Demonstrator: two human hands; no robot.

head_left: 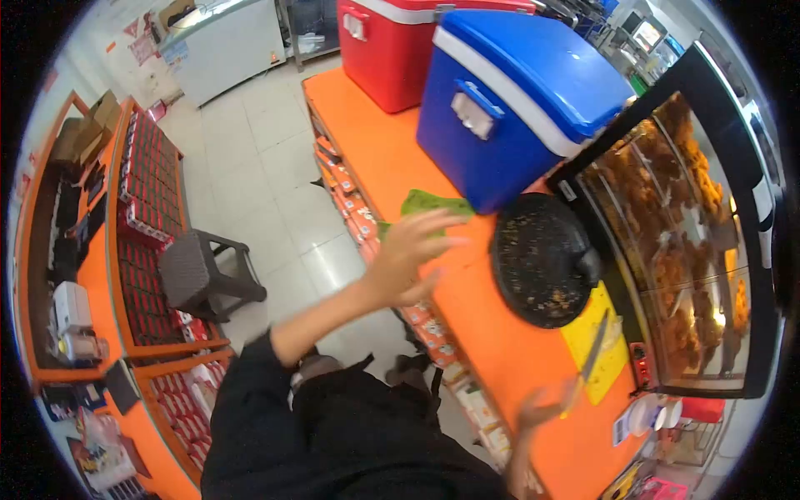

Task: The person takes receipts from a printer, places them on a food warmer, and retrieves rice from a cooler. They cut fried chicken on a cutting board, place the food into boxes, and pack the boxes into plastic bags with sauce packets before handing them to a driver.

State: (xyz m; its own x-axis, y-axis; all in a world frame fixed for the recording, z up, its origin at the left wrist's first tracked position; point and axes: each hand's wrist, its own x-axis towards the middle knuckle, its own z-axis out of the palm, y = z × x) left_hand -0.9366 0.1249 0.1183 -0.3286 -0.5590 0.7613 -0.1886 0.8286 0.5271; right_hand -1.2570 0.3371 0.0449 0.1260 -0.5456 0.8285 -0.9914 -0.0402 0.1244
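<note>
My left hand is raised over the near edge of the orange counter, fingers spread, with nothing in it. Just beyond its fingers lies a crumpled green cloth, partly hidden by the hand. My right hand is low over the counter, slightly blurred, its fingers apart. Its fingertips are close to the handle end of a knife; whether they touch cannot be made out. The knife lies across a yellow cutting board. A round black board strewn with crumbs sits beside it.
A blue cooler and a red cooler stand at the counter's far end. A glass display case holds fried food along the right. Behind me are a grey stool and shelves of red boxes.
</note>
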